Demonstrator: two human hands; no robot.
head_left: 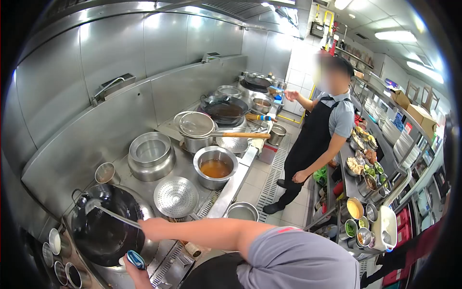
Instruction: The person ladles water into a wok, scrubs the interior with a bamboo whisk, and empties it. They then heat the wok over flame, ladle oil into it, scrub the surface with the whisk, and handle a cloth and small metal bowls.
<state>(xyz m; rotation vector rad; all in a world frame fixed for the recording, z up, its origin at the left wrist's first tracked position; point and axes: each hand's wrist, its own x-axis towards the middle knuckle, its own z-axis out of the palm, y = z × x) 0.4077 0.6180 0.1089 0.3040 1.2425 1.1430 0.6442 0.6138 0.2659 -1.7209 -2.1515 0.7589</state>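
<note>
My right hand (pixel 150 229) is closed round the long handle of a metal wok ladle (pixel 93 205). Its head is inside a large black wok (pixel 103 236) on the burner at the lower left. The wok looks dark and shiny inside. At the wok's near rim, my left hand (pixel 137 277) is closed on a folded blue cloth (pixel 135 260). Whether the cloth grips a wok handle is hidden. A perforated metal strainer (pixel 176 197) lies to the right of the wok.
A pot of brown liquid (pixel 215 168) and a stacked metal pot (pixel 151 154) stand on the range. Small metal containers (pixel 77 277) line the lower left. A co-worker in a black apron (pixel 308 130) stands in the aisle beside shelves of ingredient bowls (pixel 355 208).
</note>
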